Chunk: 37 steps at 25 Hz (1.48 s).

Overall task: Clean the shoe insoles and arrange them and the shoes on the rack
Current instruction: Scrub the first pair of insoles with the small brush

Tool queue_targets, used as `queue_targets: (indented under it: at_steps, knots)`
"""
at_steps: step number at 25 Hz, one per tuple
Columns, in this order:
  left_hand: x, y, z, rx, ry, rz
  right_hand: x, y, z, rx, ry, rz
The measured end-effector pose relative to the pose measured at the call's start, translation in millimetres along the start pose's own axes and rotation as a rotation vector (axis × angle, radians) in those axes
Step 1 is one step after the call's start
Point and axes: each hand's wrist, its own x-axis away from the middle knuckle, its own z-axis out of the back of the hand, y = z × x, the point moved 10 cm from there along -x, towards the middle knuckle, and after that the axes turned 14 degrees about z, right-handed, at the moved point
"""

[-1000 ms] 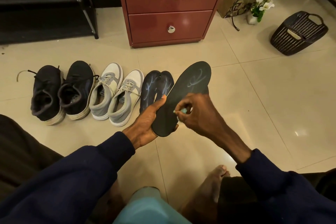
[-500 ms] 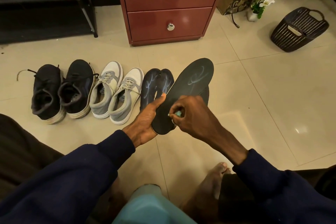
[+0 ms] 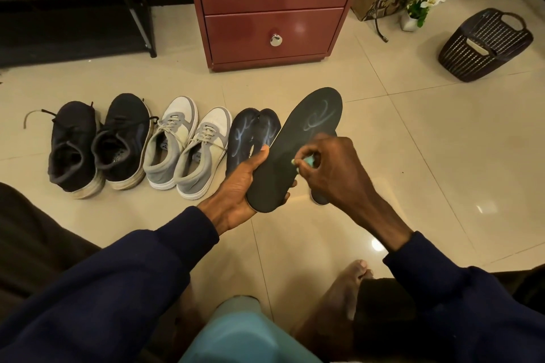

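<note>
Over the floor, a black insole sits heel-first in the curled left grip as the right grip pinches a green wipe to it; hard rubbing could flex its unsupported toe and twist it free.

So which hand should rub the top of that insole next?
Probably right: the right hand pinches a small green thing against the insole, while the left hand grips its heel end.

Black insole, pale swirls; teal item; grey-white sneakers; black sneakers; red-brown cabinet
</note>
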Motion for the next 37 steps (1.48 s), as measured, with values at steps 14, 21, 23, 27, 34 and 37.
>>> queue_targets:
  at_steps: [14,21,23,27,34,37]
  knots:
    - [-2.3,-7.5,-7.2,-0.013,-0.036,0.047,-3.7,4.8,12.4,0.082,0.194,0.037]
    - [-2.3,-10.5,-2.6,0.016,-0.015,0.073,-0.8,-41.7,-19.9,-0.018,-0.062,0.221]
    - [-1.9,-11.1,-8.2,-0.019,-0.039,0.078,-8.7,-11.9,4.8,0.093,0.08,0.102]
    - [-2.7,-14.2,-2.0,-0.025,-0.014,0.08,1.4,-14.4,-7.2,-0.026,0.033,0.052]
    - [-4.2,-9.0,-2.1,-0.011,-0.022,0.058,-5.5,-16.7,-3.2,0.097,-0.096,0.052]
    - [-3.4,-4.2,-0.3,0.005,-0.01,0.035,-2.0,-16.2,-2.5,0.103,-0.068,0.047]
